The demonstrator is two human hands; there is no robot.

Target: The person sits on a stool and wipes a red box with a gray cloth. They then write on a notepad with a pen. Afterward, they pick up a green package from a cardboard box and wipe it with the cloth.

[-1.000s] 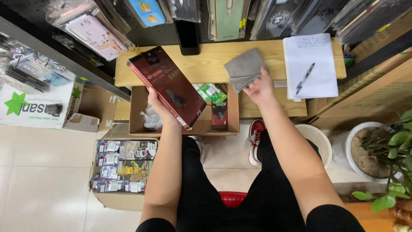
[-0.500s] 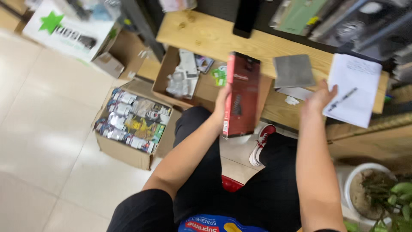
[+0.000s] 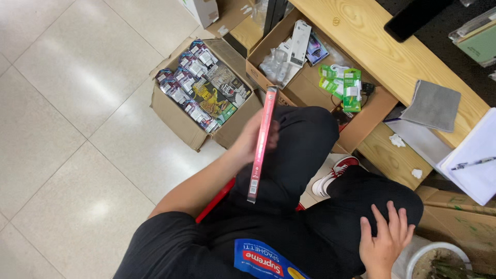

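one flat red box [image 3: 261, 144] in my left hand [image 3: 253, 140], fingers clamped on its faces, edge toward me, held above my left thigh. right hand [image 3: 385, 243] rests spread on my right knee, holding nothing. step in hand, i judge: carrying the box toward the floor carton [image 3: 178, 121] of small packs. next move needs a gap among them.

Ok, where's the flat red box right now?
In the head view, the flat red box is edge-on in the left hand, above the lap, beside the open carton of small packets on the floor.
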